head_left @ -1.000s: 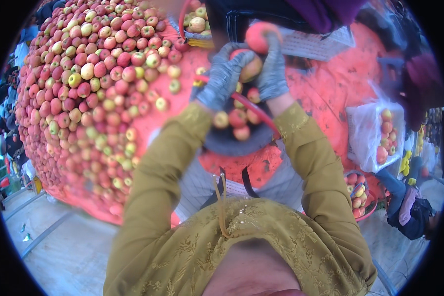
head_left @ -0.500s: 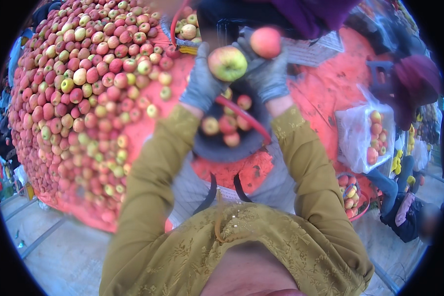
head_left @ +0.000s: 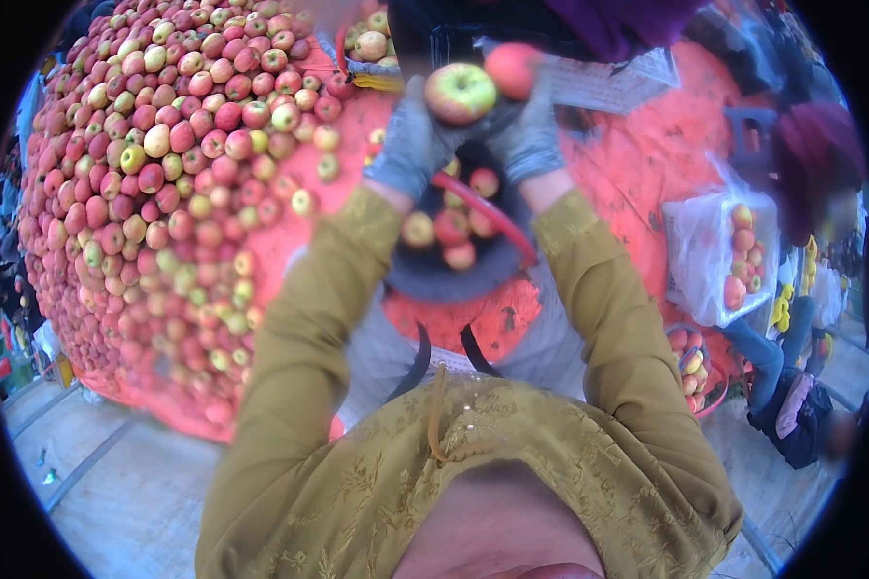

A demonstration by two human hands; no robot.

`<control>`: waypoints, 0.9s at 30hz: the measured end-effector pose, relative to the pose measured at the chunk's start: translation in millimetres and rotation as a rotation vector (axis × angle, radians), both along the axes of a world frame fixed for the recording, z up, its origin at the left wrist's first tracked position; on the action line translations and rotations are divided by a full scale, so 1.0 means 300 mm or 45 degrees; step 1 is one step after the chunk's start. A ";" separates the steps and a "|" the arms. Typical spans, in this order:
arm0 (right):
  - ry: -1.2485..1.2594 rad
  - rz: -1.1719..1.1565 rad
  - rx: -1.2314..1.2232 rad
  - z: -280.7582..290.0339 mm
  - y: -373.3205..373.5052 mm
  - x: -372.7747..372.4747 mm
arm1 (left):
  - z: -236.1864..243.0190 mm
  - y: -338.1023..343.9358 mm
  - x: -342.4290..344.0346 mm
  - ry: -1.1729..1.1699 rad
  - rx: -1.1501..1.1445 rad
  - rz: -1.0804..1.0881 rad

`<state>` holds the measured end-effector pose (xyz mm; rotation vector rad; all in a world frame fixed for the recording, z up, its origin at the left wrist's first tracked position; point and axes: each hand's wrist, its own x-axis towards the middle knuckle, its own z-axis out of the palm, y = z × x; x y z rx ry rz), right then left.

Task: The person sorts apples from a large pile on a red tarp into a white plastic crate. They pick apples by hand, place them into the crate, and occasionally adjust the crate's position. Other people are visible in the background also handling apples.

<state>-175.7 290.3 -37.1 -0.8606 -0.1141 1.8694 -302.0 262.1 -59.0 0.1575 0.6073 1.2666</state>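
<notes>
left hand [head_left: 406, 147], gloved: cupped on a green-red apple [head_left: 461, 94], fingers partly hidden. right hand [head_left: 531, 135], gloved: gripping a red apple [head_left: 513, 70] just beside it. i hold both beyond a dark basket [head_left: 454, 285] with a red handle [head_left: 498, 215], more apples [head_left: 451, 228] inside. apple pile [head_left: 116, 183] at my left.

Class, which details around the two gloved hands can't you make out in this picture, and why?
All in the head view:
Left hand's fingertips: mostly hidden by the greenish apple.
Right hand's grip on the red apple: blurred.
Dark container's far rim: hidden behind the hands.
Person opposite: cut off by the top edge.
</notes>
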 end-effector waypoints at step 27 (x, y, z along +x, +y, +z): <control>-0.454 -1.210 0.188 -0.245 -0.245 1.766 | -0.160 0.039 0.214 1.209 0.115 -0.176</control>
